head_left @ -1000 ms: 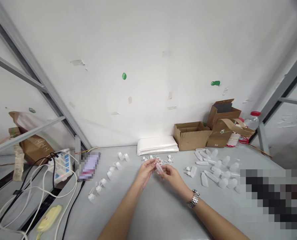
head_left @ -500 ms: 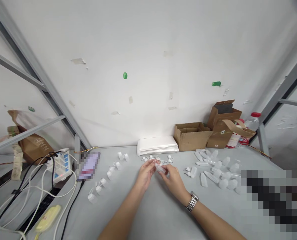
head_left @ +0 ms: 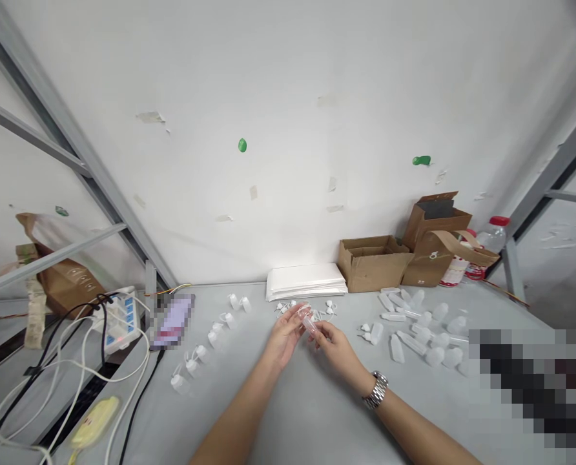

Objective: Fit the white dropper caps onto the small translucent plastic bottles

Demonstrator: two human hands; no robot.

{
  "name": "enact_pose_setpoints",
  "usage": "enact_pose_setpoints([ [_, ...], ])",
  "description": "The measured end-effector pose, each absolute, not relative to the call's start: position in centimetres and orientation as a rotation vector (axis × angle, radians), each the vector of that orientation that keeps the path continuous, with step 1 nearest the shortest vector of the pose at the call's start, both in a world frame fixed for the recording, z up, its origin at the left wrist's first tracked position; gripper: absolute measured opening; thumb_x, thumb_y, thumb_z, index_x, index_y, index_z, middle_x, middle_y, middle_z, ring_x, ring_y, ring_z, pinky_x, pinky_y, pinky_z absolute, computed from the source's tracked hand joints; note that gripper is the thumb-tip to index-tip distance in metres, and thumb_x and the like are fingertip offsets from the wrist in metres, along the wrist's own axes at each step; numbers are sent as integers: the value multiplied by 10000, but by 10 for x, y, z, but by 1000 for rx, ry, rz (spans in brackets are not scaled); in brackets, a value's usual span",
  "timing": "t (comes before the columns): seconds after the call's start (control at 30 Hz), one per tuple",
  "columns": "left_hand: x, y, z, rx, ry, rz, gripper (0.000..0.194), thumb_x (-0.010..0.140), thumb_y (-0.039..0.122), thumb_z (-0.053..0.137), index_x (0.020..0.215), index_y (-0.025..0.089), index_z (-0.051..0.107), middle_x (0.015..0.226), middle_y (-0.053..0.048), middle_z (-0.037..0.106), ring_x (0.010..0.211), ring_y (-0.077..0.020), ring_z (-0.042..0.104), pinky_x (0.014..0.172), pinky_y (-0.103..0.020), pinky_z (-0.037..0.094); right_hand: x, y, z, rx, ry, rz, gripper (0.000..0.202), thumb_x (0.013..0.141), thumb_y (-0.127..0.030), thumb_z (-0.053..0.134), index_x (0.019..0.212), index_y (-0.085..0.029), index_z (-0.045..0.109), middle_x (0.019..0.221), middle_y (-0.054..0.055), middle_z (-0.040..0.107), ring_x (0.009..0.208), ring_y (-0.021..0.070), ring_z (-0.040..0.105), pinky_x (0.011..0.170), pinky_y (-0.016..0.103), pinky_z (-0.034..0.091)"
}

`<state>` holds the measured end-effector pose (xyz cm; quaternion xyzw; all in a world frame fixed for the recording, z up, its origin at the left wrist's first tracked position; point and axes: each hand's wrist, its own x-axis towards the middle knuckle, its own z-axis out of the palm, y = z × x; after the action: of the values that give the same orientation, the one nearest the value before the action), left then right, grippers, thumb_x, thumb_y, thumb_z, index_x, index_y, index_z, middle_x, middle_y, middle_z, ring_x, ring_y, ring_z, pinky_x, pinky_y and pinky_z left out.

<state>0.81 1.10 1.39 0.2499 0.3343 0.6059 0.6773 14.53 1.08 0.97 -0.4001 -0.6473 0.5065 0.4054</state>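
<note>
Over the middle of the grey table, I hold a small translucent plastic bottle (head_left: pixel 310 325) tilted between both hands. My right hand (head_left: pixel 335 345), a metal watch at its wrist, pinches the lower body of the bottle. At its upper end, the closed fingertips of my left hand (head_left: pixel 284 336) grip the neck; a thin white loop shows there, and whether a cap sits on it I cannot tell. Just behind my hands lie loose white caps (head_left: pixel 329 309) with straps. Capped bottles (head_left: pixel 216 337) stand in a slanting line to the left. Several uncapped bottles (head_left: pixel 421 332) lie heaped on the right.
A white stack of flat sheets or envelopes (head_left: pixel 306 282) lies against the wall, beside an open cardboard box (head_left: pixel 375 266) and a brown paper bag (head_left: pixel 426 258). At left are a phone (head_left: pixel 174 320), a power strip (head_left: pixel 118 323) with tangled cables, and a yellow object (head_left: pixel 94 423).
My right hand has shifted its grip on the bottle, and more of the bottle's body shows between my hands. My left hand stays almost in place. The other bottles have not moved.
</note>
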Motion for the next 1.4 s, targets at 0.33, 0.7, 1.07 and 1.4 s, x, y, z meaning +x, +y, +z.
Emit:
enact_pose_setpoints([
  [0.33, 12, 9, 10, 462, 824, 1379, 268, 642, 191, 691, 904, 168, 640, 915, -52, 674, 826, -153, 608, 773, -259, 426, 146, 4, 4, -1119, -1952, 466, 170, 826, -313, 478, 887, -188, 577, 749, 33, 595, 687, 174, 523, 822, 386, 320],
  [0.7, 15, 5, 18, 471, 739, 1398, 218, 659, 169, 693, 865, 152, 622, 920, -54, 670, 862, -148, 607, 823, -269, 412, 147, 2, 7, -1062, -2004, 167, 169, 876, -238, 395, 946, -170, 533, 747, 28, 566, 712, 168, 525, 860, 392, 276],
  [1.07, 11, 7, 15, 671, 791, 1397, 215, 613, 243, 731, 785, 132, 667, 818, -65, 681, 803, -161, 595, 809, -288, 394, 148, 7, 10, -1026, -1745, 1032, 263, 822, -427, 453, 780, -182, 539, 699, 19, 566, 660, 168, 510, 674, 316, 383],
  [1.4, 16, 3, 17, 681, 785, 1360, 269, 647, 351, 695, 815, 141, 682, 908, -79, 676, 725, -143, 595, 663, -243, 438, 147, 13, 14, -656, -1292, 1828, 311, 718, -442, 609, 655, -138, 612, 608, 18, 579, 547, 109, 456, 569, 253, 331],
])
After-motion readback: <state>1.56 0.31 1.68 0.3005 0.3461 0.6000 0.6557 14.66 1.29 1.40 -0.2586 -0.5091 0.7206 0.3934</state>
